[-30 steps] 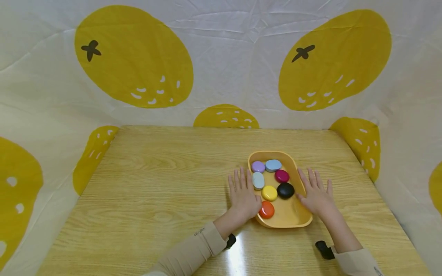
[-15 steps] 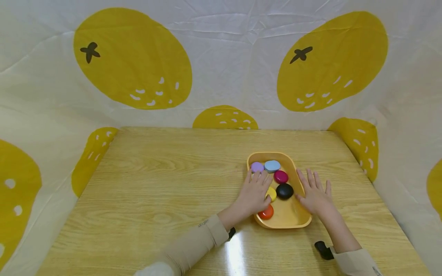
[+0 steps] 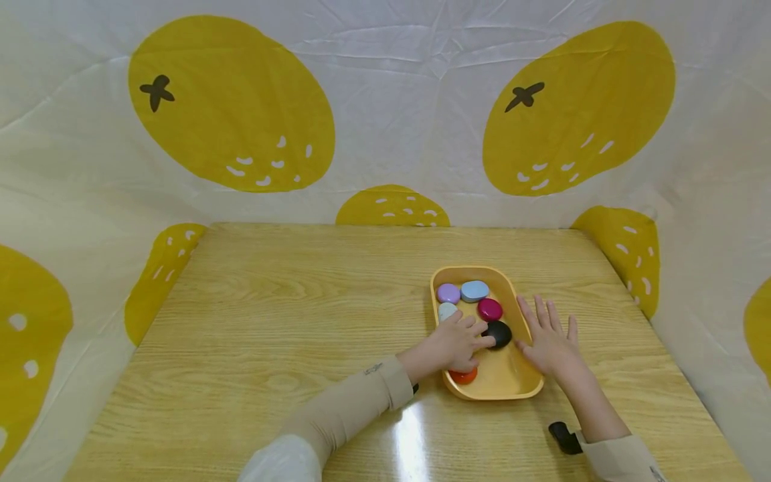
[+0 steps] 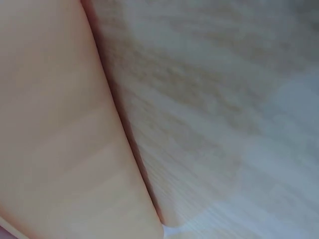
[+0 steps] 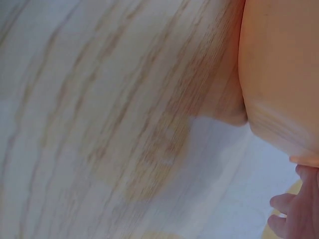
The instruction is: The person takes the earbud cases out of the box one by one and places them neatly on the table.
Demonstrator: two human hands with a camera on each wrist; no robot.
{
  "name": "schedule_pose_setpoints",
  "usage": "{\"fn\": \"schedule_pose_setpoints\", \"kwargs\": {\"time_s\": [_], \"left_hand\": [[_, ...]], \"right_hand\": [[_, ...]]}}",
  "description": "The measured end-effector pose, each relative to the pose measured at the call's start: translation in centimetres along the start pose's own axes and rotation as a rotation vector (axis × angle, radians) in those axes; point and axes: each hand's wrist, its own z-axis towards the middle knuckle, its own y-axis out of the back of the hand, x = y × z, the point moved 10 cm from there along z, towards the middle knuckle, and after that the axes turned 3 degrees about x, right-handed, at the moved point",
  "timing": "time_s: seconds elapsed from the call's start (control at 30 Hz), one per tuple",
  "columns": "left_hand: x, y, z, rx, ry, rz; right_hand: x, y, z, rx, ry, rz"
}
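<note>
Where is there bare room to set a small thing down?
Widest: the table, between the left sleeve, the tray and the patterned cloth. Inside the tray, the near right corner is bare, bordered by the black piece and the red piece. Crowded: its far half, by pieces; its left side, by the left hand.

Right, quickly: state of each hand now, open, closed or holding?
Left hand: over the orange tray; whether it holds anything can't be told.
Right hand: open, at the tray's side.
</note>
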Motion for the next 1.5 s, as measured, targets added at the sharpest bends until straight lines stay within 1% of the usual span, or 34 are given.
{"fn": "schedule_pose_setpoints", "kwargs": {"time_s": [0.2,0.3,0.4,0.57,0.77,0.93,1.03,1.23,1.33,1.4,1.5], "left_hand": [[-0.2,-0.7,0.3,0.088,-0.035,-0.019],[-0.2,-0.9,0.2,0.133,-0.033,-0.019],[0.0,-1.0,0.2,0.162,-0.027,-0.018],[0.1,-1.0,0.4,0.172,-0.008,-0.013],[0.3,-1.0,0.7,0.156,0.001,-0.018],[0.4,-0.7,0.6,0.128,0.000,-0.032],[0.3,-0.4,0.5,0.090,-0.009,-0.032],[0.3,0.7,0.1,-0.061,-0.041,-0.030],[0.5,1.1,0.1,-0.109,-0.043,-0.048],[1.0,1.3,0.3,-0.143,-0.041,-0.068],[2.4,2.0,0.1,-0.206,-0.024,-0.097]], "right_hand": [[-0.1,-0.2,0.0,0.013,-0.006,0.001],[0.0,-0.1,0.0,0.016,-0.009,0.003],[0.0,0.0,0.0,0.017,-0.011,0.006],[0.0,0.0,0.0,0.021,-0.011,0.009],[0.0,0.1,0.1,0.022,-0.015,0.015],[0.0,0.1,0.1,0.021,-0.015,0.016],[-0.1,0.0,0.1,0.022,-0.014,0.021],[-0.1,-0.1,0.1,0.026,-0.018,0.027],[-0.1,-0.1,0.1,0.024,-0.021,0.025],[0.0,-0.1,0.1,0.026,-0.023,0.025],[0.0,-0.1,0.1,0.027,-0.024,0.025]]}}
